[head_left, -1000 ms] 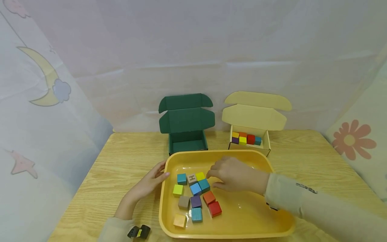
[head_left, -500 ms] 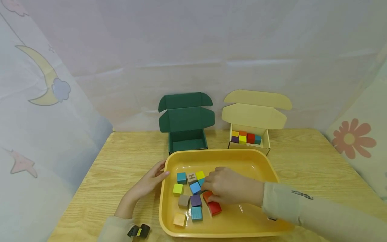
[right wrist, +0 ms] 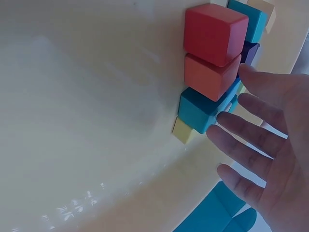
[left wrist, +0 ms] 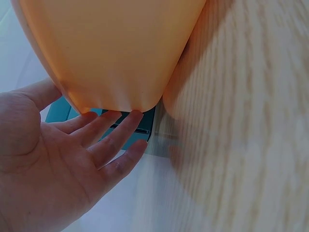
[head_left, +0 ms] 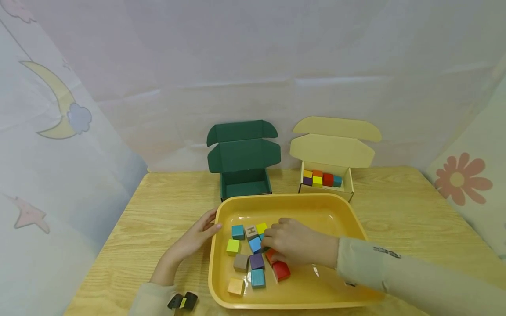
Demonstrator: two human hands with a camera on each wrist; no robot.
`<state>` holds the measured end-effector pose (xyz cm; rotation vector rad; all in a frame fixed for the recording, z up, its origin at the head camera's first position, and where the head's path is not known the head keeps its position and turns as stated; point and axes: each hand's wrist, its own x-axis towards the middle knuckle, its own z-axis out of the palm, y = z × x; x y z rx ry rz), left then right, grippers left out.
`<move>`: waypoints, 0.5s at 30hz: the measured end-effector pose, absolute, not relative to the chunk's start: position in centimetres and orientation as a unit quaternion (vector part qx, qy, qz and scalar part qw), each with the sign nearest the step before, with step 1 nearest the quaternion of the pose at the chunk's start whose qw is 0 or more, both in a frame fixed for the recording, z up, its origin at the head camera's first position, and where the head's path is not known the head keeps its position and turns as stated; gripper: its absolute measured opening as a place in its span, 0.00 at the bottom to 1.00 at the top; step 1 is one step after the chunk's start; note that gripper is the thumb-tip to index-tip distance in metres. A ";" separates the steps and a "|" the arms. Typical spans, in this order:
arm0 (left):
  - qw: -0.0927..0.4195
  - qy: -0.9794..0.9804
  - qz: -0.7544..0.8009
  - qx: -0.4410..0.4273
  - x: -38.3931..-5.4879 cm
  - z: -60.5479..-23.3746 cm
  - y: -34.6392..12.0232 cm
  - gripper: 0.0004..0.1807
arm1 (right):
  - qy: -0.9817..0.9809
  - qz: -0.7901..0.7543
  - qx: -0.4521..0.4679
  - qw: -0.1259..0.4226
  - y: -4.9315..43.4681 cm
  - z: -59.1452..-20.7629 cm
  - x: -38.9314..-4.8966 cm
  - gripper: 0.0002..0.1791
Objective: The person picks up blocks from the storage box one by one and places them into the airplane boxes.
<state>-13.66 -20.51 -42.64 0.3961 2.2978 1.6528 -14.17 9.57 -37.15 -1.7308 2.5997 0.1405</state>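
Observation:
In the head view, a yellow tray (head_left: pixel 336 281) holds several coloured wooden blocks. My left hand (head_left: pixel 193 239) rests against its left side, thumb on the rim; in the left wrist view the fingers (left wrist: pixel 118 137) touch the wall, nearly straight. Over the blocks is my right hand (head_left: pixel 292 243), its fingers extended by a teal block (right wrist: pixel 198 108) and its thumb by an orange block (right wrist: pixel 212 75). A red block (right wrist: pixel 215 31) adjoins the orange one. Left of the hand lie a purple block (head_left: pixel 257 261), a blue block (head_left: pixel 254 244) and a block marked H (head_left: pixel 251 231).
Behind the tray stand a green box (head_left: pixel 245 188) and a cream box (head_left: pixel 345 186), lids raised. Several blocks (head_left: pixel 317 181) sit inside the cream box. A black strap (head_left: pixel 183 301) is at the left wrist. A patterned cloth (head_left: pixel 253 52) hangs behind the wooden table (head_left: pixel 158 197).
My right hand has come down and toward the near side, over the teal and orange blocks, then shifted slightly left. My left hand stays at the tray's edge.

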 end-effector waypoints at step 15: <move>0.138 0.796 0.573 0.137 -13.7 -42.7 -20.5 0.34 | 0.826 0.051 -0.562 0.005 9.0 -37.0 -13.9 0.13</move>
